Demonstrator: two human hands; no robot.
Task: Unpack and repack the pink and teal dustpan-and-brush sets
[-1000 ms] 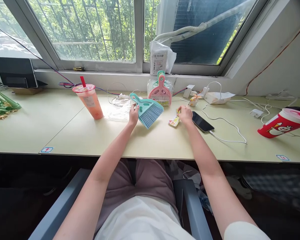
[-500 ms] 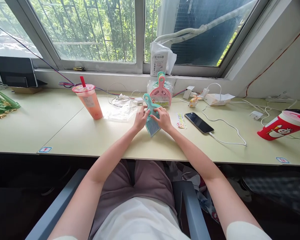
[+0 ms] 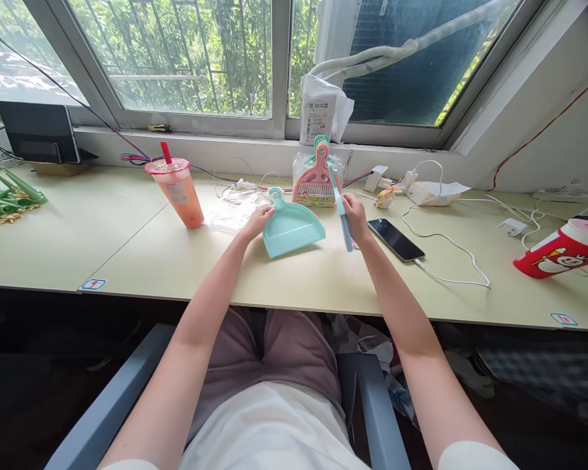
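Observation:
My left hand (image 3: pixel 259 220) is closed on the handle side of a turquoise dustpan (image 3: pixel 294 230), its open face toward me and its lower edge at the desk. In my right hand (image 3: pixel 355 217) is a small turquoise brush (image 3: pixel 342 219), seen edge-on with its bluish bristles pointing down. The two pieces are apart, with a gap of desk between them. Behind them, a stack of pink and green dustpan-and-brush sets (image 3: pixel 318 176) in clear wrapping leans by the window sill.
A cup of orange-pink drink (image 3: pixel 179 196) stands left, near clear plastic wrap (image 3: pixel 225 215) and cables. Right of my hand lie a phone (image 3: pixel 396 240) on a white cable and a red cup (image 3: pixel 558 251). A tablet (image 3: pixel 36 134) and green leafy stalks (image 3: pixel 10 199) are far left.
The brush and dustpan, together before, are now separated. My right hand has moved right with the brush, while my left hand has moved slightly left with the dustpan.

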